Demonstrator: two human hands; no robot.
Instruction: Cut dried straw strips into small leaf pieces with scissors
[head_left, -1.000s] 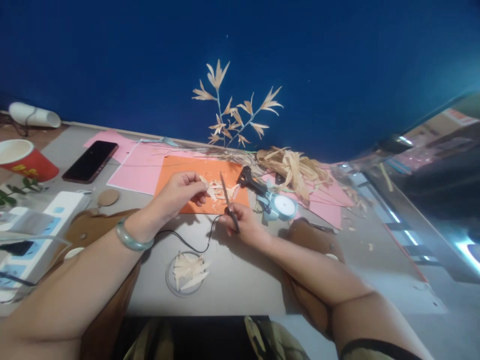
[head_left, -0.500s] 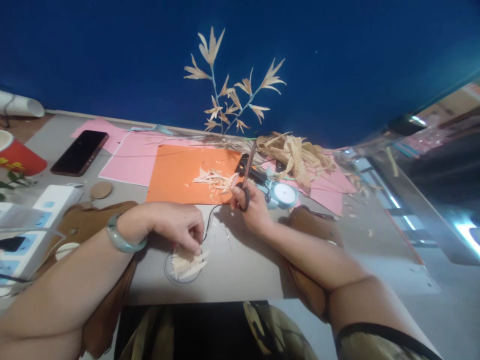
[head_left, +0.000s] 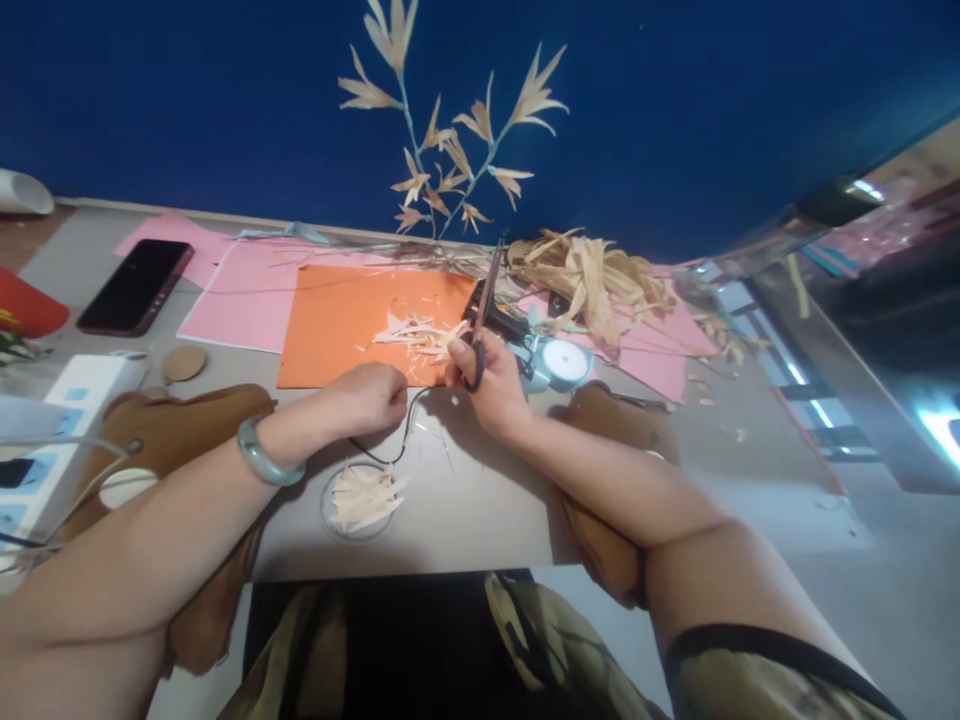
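Note:
My right hand [head_left: 496, 388] grips a pair of scissors [head_left: 489, 292] by the handles, blades pointing up and away from me. To its left, my left hand [head_left: 369, 398] hovers near the front edge of an orange sheet [head_left: 324, 318], fingers curled in; whatever they may hold is hidden. Pale cut husk pieces [head_left: 365, 499] are heaped in a small round clear dish [head_left: 325, 512] below that hand. Slender husk scraps [head_left: 421, 338] are strewn over the orange sheet. Behind stands a branch [head_left: 480, 172] bearing pointed, dried-husk leaves.
Dried husks [head_left: 589, 285] are piled at the back right, beside a light-blue device with a white disc [head_left: 566, 362]. A phone [head_left: 136, 287], a red cup [head_left: 30, 303] and a white power strip [head_left: 82, 400] sit on the left. A black cord [head_left: 409, 430] curves between my hands.
My left hand has lifted away from the husk pieces in the dish and moved up towards the orange sheet. My right hand keeps the scissors. The whole view has shifted slightly.

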